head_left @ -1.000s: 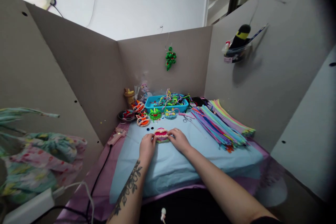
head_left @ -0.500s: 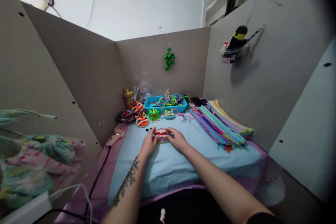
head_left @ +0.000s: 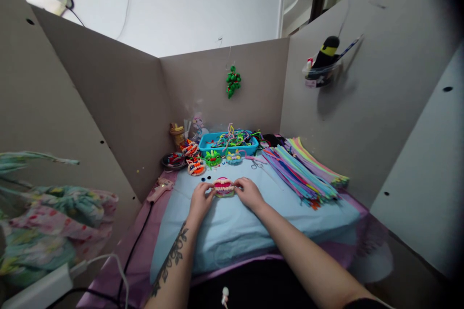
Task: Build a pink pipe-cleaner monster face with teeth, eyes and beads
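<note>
A pink pipe-cleaner mouth figure [head_left: 224, 186] with two pale rows of teeth and a bit of green below lies on the blue cloth [head_left: 232, 231]. My left hand [head_left: 201, 198] pinches its left corner between thumb and fingers. At the right corner, my right hand [head_left: 249, 191] grips it the same way. Two small dark discs [head_left: 206, 178] lie just beyond my left hand. Behind them sit finished-looking mouth figures: an orange one [head_left: 196, 167], a green one [head_left: 212, 158] and a light blue one [head_left: 234, 157].
A blue tray [head_left: 203, 145] of tangled pipe cleaners stands at the back. Bundles of coloured pipe cleaners [head_left: 300, 174] fill the right side, with scissors [head_left: 256, 164] beside them. A pink glue gun [head_left: 161, 188] lies at the left edge. Grey panels enclose the table.
Both hands have shifted outward to the figure's corners, so more of it shows. Its mouth looks a little wider.
</note>
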### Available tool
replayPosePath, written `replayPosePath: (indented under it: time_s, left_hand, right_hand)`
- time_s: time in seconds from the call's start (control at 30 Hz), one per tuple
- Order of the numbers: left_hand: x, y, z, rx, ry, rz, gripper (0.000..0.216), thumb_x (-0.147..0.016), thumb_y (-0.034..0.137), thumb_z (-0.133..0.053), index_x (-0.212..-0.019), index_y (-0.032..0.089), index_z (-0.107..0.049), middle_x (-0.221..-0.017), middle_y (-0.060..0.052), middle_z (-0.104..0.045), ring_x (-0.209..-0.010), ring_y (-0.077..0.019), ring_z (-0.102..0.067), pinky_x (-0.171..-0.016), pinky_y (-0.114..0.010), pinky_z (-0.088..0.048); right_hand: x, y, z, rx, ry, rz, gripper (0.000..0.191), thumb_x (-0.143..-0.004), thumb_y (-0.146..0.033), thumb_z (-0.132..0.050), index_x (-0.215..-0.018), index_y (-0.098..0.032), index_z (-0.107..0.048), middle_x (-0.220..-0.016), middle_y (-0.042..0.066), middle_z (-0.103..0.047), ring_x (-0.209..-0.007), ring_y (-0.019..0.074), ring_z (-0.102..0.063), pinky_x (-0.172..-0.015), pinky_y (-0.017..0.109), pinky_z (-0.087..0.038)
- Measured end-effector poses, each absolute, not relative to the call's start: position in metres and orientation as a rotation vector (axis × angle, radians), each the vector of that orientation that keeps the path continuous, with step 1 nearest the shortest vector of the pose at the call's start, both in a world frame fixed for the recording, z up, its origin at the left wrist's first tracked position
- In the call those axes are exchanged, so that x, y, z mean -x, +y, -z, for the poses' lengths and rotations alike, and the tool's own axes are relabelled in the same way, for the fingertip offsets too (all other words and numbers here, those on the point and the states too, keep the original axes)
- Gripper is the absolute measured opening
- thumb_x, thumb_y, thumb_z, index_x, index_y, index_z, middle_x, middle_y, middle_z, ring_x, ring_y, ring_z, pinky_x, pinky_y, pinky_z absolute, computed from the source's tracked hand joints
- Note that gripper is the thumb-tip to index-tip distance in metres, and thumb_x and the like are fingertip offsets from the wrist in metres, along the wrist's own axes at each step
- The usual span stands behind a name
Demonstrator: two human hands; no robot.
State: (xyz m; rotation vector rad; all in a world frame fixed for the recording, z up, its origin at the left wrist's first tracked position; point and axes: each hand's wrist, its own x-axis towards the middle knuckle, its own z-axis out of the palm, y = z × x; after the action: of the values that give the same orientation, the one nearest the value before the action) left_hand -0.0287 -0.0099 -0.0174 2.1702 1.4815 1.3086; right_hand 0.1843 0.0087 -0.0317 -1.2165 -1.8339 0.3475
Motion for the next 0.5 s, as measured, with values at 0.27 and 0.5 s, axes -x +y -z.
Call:
replayPosePath:
  time_s: [0.27,0.5]
  left_hand:
    - [0.0249,-0.0058,0.0216,-2.181,1.527,-1.299,0.012,-0.078,0.023,-0.055,-0.084,0.019,-0.065,-0.084,-0.005,-0.065,-0.074,-0.0172,-0.060,-0.070,-0.030,-0.047]
    - [0.0340,-0.0039,0.0269,-2.061,1.684,-1.421,0.022,-0.082,0.020,-0.043,-0.090,0.016,-0.063,-0.087,-0.008,-0.067,-0.080,-0.0194,-0.062,-0.074,-0.033,-0.048]
  right_hand:
    - [-0.1789,0.0084,0.0305,1.244,-1.838,-0.347,0.015,-0.074,-0.010,-0.054,-0.076,-0.020,-0.065,-0.080,0.002,-0.066,-0.080,0.0165,-0.057,-0.078,0.027,-0.041]
    - [-0.1870,0.0127,0.0340,1.310,-1.678,-0.352,0.023,-0.071,-0.009,-0.047,-0.085,-0.016,-0.064,-0.082,0.004,-0.064,-0.073,0.0152,-0.059,-0.071,0.026,-0.046]
